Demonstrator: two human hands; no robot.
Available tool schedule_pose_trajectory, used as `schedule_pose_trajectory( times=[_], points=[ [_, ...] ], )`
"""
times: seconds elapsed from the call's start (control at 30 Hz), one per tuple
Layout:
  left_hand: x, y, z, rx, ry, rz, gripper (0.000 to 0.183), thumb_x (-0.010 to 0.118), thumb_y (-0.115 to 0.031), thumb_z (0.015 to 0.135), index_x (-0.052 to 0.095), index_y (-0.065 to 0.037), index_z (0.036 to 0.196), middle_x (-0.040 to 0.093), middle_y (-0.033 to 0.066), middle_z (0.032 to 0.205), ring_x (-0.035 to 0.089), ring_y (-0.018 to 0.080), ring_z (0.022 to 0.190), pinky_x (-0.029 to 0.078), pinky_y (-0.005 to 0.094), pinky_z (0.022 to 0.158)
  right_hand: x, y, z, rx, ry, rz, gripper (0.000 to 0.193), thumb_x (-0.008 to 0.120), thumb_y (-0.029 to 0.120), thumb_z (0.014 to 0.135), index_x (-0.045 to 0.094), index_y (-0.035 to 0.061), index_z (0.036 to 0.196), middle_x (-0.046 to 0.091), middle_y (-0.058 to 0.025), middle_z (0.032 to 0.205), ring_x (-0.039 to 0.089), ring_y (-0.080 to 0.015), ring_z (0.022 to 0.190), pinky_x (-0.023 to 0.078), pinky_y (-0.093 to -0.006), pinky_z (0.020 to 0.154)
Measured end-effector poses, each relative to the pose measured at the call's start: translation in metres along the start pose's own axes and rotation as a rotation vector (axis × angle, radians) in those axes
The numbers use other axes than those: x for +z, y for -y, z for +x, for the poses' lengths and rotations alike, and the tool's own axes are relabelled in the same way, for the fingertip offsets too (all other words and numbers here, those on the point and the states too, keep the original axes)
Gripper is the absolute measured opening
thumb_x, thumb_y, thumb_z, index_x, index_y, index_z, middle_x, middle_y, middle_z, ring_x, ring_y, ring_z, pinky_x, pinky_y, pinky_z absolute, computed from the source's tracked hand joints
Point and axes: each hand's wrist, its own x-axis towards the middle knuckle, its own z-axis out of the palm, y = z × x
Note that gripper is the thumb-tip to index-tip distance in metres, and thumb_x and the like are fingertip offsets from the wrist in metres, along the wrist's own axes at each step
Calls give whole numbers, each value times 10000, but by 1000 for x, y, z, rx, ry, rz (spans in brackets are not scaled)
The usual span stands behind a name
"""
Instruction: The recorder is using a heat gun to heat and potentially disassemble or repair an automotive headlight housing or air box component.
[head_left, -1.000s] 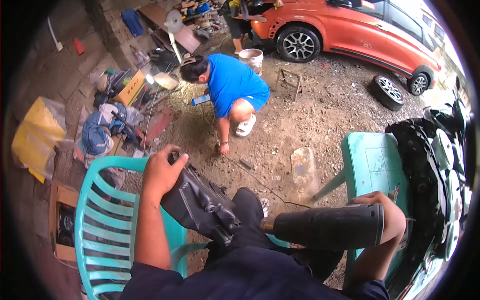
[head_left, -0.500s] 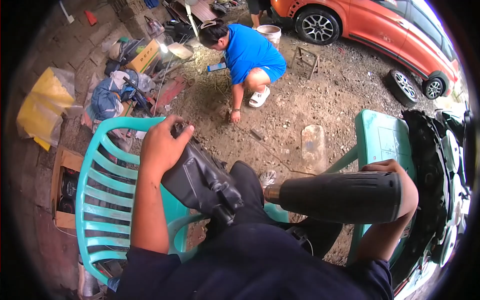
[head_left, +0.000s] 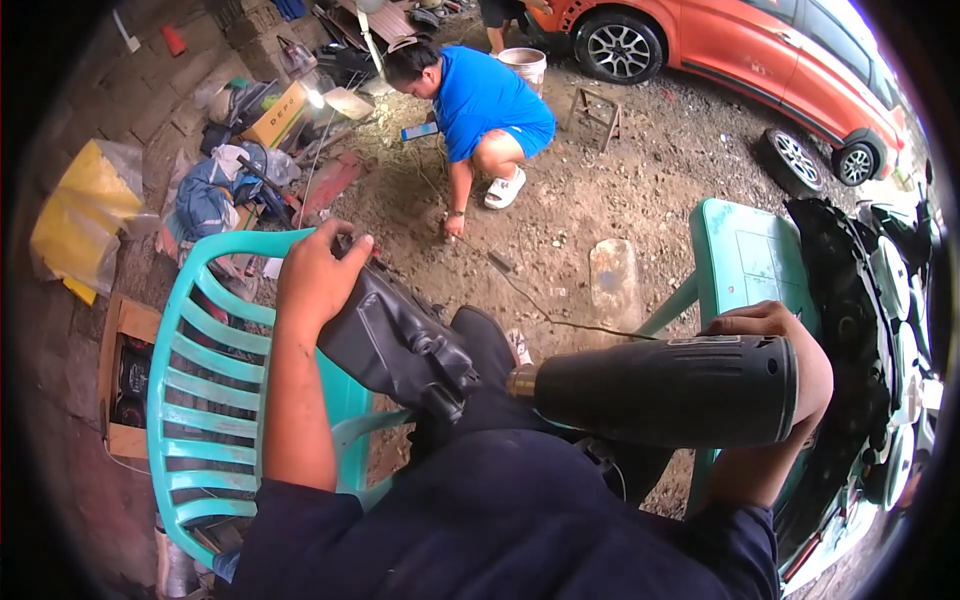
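My left hand [head_left: 322, 268] is closed over the upper end of a black moulded plastic part [head_left: 385, 335], thumb on its near side. The part lies slanted over my left leg, in front of a teal plastic chair [head_left: 212, 400]. My right hand [head_left: 762, 318] is wrapped round a heat gun [head_left: 660, 395], whose thick black body hides most of the fingers. Its metal nozzle [head_left: 522, 382] points left toward the part, with a small space between them.
A teal plastic stool [head_left: 745, 260] and a black-and-white car part [head_left: 865, 340] stand at my right. Ahead, a person in blue [head_left: 490, 105] squats with a phone, one hand near the ground. A cord [head_left: 560, 318] crosses the dirt. An orange car [head_left: 740, 50] is behind.
The heat gun has shifted slightly left, its nozzle nearer the plastic part. My left hand keeps its grip. The whole view has turned a little.
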Motion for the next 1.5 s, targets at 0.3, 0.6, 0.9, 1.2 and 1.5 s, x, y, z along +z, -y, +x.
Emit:
schedule_pose_trajectory(
  times=[0.3, 0.6, 0.9, 1.2, 1.5],
  points=[
    [2, 1, 2, 3, 9, 27, 524, 765, -482, 975, 772, -29, 1238, 791, 291, 1111, 758, 466, 1080, 584, 513, 956, 15, 13, 7, -43, -6, -66, 594, 875, 385, 704, 765, -68, 1072, 772, -232, 972, 778, -394, 887, 601, -421, 790],
    [6, -1, 8, 65, 19, 1, 522, 767, -479, 977, 779, -25, 1235, 785, 305, 1091, 751, 485, 1076, 581, 517, 966, 25, 11, 19, -8, -49, -70, 602, 887, 386, 709, 764, -59, 1095, 776, -217, 990, 775, -410, 885, 604, -433, 796],
    [5, 8, 6, 53, -9, 3, 527, 752, -494, 986, 779, -35, 1243, 776, 323, 1120, 743, 495, 1098, 578, 515, 981, 39, 4, 34, -63, -35, -42, 575, 879, 390, 674, 768, -31, 1049, 785, -191, 1011, 760, -374, 862, 597, -424, 804],
    [12, 12, 8, 46, 7, 9, 548, 734, -509, 983, 780, -37, 1258, 779, 309, 1152, 738, 482, 1131, 563, 509, 1019, 42, 11, 38, -86, -45, -25, 588, 891, 287, 690, 752, -66, 1139, 769, -233, 969, 787, -413, 885, 599, -410, 800],
    [45, 61, 34, 143, 45, -31, 531, 760, -515, 961, 808, -43, 1199, 788, 283, 1185, 742, 447, 1164, 555, 477, 1037, 65, -5, 21, -124, -188, -107, 605, 852, 222, 649, 742, -67, 1169, 766, -242, 983, 782, -418, 926, 596, -407, 838]
  ],
)
